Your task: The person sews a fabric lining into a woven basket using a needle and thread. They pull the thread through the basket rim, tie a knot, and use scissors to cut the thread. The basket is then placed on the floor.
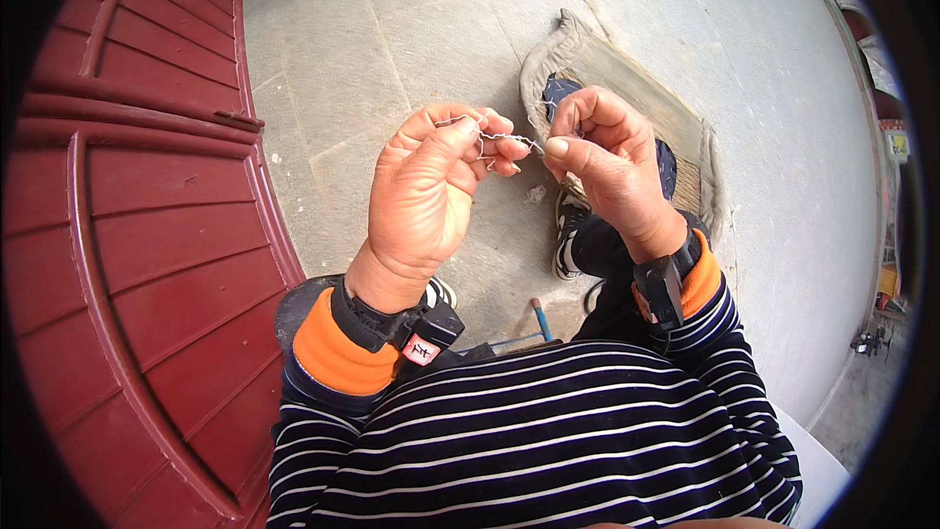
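Note:
My left hand point(426, 184) pinches a thin, crinkled white thread point(503, 136) between thumb and forefinger, with a loose length hanging over its fingers. The thread crosses a short gap to my right hand point(606, 154), whose thumb and forefinger grip the other part. Both hands are raised above the floor in front of me. Behind my right hand lies a woven panel point(639, 81) edged with padded grey cloth. A dark blue cloth point(559, 92) shows on it, partly hidden by that hand.
A red panelled door point(176, 213) stands close on my left. A small white tangle point(535, 195) lies on the grey floor point(411, 29). Below my hands are a patterned shoe point(567, 235) and a blue metal rod point(542, 322) with a reddish tip. Various items line the far right edge.

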Demonstrator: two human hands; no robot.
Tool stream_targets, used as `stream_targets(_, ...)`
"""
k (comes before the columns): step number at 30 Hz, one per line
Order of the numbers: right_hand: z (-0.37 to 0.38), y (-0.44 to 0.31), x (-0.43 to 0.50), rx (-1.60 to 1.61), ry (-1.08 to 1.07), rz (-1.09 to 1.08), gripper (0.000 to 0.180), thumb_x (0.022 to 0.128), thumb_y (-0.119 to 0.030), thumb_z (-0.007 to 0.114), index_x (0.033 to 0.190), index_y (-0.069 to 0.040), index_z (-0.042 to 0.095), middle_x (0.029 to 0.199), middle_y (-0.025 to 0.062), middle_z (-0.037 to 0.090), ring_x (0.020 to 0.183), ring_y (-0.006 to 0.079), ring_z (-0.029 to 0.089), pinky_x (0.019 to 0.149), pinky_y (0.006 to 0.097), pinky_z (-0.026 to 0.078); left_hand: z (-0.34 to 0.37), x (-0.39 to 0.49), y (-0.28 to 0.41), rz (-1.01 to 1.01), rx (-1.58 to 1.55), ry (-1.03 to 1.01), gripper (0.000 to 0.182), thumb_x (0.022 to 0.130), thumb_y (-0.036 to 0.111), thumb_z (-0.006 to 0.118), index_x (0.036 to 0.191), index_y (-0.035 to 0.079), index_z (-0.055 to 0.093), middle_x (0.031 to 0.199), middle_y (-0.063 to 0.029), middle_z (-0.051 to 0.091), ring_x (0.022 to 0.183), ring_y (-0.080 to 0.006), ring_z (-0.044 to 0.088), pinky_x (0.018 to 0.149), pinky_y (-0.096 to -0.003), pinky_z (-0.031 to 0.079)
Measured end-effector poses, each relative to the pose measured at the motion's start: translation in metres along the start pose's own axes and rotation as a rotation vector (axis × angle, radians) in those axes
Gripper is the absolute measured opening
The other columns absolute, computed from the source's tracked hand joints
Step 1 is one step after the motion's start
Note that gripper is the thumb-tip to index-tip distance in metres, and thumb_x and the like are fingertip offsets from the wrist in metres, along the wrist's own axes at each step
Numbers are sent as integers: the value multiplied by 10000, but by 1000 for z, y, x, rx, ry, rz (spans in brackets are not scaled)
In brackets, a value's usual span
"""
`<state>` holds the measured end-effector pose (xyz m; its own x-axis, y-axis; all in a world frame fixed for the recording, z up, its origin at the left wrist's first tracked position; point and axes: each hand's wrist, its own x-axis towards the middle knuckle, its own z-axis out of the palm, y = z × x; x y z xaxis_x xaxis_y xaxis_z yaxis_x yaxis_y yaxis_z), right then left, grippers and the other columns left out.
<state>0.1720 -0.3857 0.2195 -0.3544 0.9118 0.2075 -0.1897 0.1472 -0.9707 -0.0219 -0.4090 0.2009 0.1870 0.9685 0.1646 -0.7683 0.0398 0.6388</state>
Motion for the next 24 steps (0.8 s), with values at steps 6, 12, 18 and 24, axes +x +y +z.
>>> stream_targets(6, 16, 8, -1, -545, 44, -331, 228, 775, -45, 757, 983, -19, 666, 713, 24, 539, 583, 71, 465, 526, 230, 395, 0, -4, -15, -66, 113, 58, 148, 962, 81, 532, 1016, 4, 646, 1003, -133, 679, 897, -214, 651, 835, -365, 508)
stream_targets(12, 5, 8, -3, -655, 45, -395, 189, 771, -28, 750, 941, -25, 667, 705, 51, 554, 583, 126, 517, 509, 263, 416, -2, -2, -22, -92, 148, 41, 137, 954, 49, 541, 998, -16, 652, 975, -140, 684, 880, -228, 661, 833, -385, 524)
stream_targets(18, 4, 14, 1, -762, 6, -592, 171, 761, 21, 716, 917, -22, 659, 685, 88, 536, 581, 227, 559, 500, 328, 443, -4, -2, -24, -104, 97, 75, 119, 944, 27, 560, 999, -27, 650, 960, -142, 685, 898, -254, 673, 855, -438, 541)
stream_targets(24, 6, 14, 2, -824, -14, -699, 198, 748, 52, 698, 932, -6, 652, 684, 92, 533, 574, 234, 560, 488, 331, 442, -4, -3, -20, -164, 109, 122, 108, 939, 32, 575, 988, -29, 650, 960, -137, 686, 904, -250, 670, 855, -428, 538)
